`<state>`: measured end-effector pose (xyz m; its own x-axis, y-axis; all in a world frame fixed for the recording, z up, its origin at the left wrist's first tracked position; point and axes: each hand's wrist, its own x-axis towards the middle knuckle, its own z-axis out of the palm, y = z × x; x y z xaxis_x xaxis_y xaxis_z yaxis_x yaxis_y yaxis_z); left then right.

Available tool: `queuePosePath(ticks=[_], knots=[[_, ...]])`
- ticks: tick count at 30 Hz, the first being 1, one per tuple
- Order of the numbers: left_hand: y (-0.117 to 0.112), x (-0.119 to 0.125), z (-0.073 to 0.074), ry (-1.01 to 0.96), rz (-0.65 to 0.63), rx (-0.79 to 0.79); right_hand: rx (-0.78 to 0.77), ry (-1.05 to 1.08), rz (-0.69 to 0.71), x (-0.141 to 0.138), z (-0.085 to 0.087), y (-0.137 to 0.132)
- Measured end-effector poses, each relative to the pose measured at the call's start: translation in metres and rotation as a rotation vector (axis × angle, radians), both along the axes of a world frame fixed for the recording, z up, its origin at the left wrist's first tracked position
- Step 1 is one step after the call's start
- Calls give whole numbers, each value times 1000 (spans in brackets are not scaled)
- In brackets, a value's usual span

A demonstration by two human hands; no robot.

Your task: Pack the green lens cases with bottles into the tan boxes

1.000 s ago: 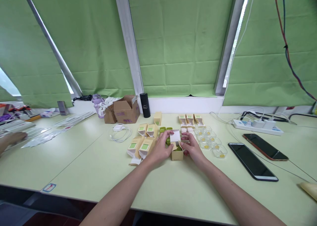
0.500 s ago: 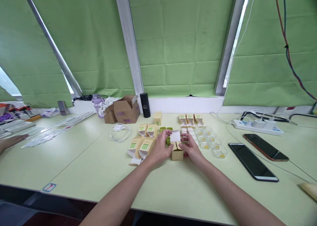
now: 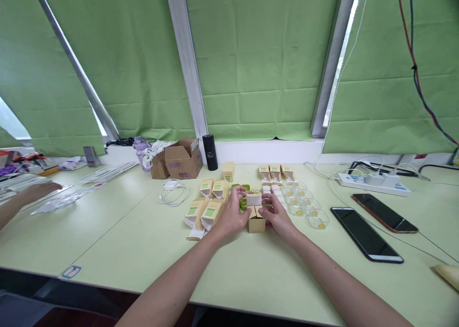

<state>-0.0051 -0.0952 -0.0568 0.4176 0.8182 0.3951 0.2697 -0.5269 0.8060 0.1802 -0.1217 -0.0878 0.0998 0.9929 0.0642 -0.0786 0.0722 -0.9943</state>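
A small tan cardboard box (image 3: 256,225) stands on the table between my hands, its top flap bent over and showing a white inner side. From the left, my left hand (image 3: 234,211) closes on the box, fingers at the flap and thumb at the near top edge. My right hand (image 3: 277,213) grips the opposite side in the same way. Just behind the box are green pieces (image 3: 243,203), partly covered by my left hand. White blocks (image 3: 275,188) and clear plastic cups (image 3: 298,207) with yellow centres lie to the right.
Tan boxes with green labels (image 3: 212,213) sit left of my hands, and more open boxes (image 3: 275,174) stand behind. Two phones (image 3: 366,234) and a power strip (image 3: 373,183) lie right. A carton (image 3: 183,158) and black bottle (image 3: 210,152) stand behind. Another person's hand (image 3: 40,191) is far left.
The box's white-lined flap has folded down from upright, its tan outer edge now showing. My hands have barely moved. The other person's hand has shifted right and upward.
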Motion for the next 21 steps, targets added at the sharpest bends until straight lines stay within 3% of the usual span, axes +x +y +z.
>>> queuePosePath(ticks=[21], knots=[[4,-3,-3,104,16,96,45,-26,-7,1,-2,1]])
